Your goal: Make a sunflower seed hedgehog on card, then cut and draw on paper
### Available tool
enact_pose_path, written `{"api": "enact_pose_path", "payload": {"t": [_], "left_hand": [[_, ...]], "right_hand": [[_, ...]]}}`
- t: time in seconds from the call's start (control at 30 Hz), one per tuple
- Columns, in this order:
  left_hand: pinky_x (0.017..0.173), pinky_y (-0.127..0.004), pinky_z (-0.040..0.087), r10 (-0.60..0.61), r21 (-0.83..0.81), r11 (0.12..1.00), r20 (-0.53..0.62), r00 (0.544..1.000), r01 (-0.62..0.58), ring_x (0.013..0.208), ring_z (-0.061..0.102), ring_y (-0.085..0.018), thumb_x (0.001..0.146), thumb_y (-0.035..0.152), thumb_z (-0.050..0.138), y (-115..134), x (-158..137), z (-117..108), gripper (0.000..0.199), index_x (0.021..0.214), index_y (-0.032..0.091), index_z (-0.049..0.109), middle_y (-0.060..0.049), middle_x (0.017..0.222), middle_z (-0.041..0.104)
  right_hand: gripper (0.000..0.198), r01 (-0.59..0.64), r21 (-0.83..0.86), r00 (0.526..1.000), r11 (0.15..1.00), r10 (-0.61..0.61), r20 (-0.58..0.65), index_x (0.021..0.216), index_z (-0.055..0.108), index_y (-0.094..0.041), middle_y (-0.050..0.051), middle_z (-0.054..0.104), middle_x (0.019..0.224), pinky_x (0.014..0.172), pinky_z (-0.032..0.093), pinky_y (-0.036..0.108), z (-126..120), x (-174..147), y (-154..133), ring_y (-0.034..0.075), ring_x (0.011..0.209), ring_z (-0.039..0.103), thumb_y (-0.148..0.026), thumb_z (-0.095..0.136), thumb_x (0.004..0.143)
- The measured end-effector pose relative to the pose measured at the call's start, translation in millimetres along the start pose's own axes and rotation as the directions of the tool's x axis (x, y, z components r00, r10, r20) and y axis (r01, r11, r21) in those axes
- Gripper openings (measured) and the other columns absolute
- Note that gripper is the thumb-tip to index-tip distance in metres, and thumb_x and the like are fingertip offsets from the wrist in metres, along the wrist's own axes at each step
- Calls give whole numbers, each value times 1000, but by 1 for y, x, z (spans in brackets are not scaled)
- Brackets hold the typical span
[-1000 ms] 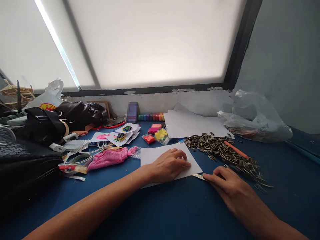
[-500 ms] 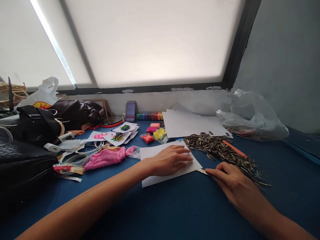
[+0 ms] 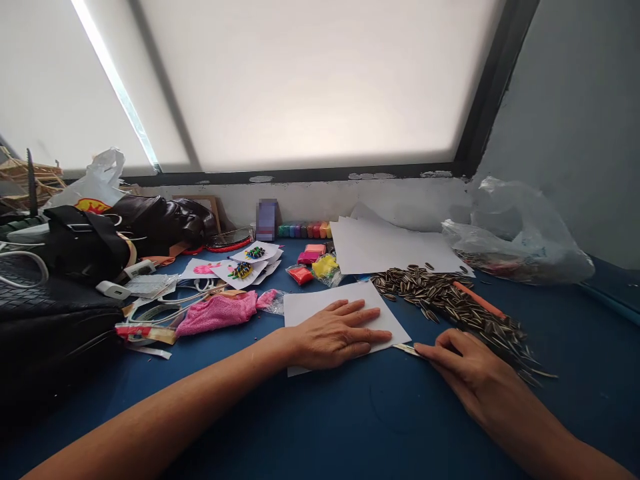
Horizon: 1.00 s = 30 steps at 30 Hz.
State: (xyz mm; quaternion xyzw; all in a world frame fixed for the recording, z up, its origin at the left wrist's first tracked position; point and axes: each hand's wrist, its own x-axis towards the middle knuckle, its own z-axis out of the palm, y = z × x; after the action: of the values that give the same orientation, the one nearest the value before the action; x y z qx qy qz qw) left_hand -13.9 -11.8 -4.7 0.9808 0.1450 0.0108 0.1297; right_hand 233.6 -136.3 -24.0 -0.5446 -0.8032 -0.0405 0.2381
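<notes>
A white sheet of paper (image 3: 310,308) lies on the blue tabletop, with my left hand (image 3: 343,335) flat on it and the fingers spread. At the paper's near right edge, a slim whitish strip-like tool (image 3: 406,349) reaches out from my right hand (image 3: 465,363). My right thumb and fingers pinch its other end; its exact kind is too small to make out. Just beyond my right hand spreads a pile of striped sunflower seeds (image 3: 425,290), with an orange stick (image 3: 479,299) lying across it.
More white paper (image 3: 385,250) lies at the back, beside a clear plastic bag (image 3: 530,240). Small packets of coloured clay (image 3: 300,275) sit behind my sheet. Decorated cards (image 3: 235,275), a pink cloth (image 3: 217,313), cables and a black bag (image 3: 55,333) crowd the left.
My left hand has come nearer and settled flat on the sheet, fingers more spread. My right hand keeps its pinch on the tool. The view has shifted slightly.
</notes>
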Motion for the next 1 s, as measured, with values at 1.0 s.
{"api": "enact_pose_path", "payload": {"t": [1.0], "left_hand": [[117,-51,10,7,-18,1000,-31,999,-8,146,8,-27,102,44,21,-2,-1,5,45,145,37,35,1,158,15]], "right_hand": [[35,22,42,998,999,-25,59,114,67,-24,6,55,87,61,52,27,2,0,-6,17,74,58,-25,35,99]]}}
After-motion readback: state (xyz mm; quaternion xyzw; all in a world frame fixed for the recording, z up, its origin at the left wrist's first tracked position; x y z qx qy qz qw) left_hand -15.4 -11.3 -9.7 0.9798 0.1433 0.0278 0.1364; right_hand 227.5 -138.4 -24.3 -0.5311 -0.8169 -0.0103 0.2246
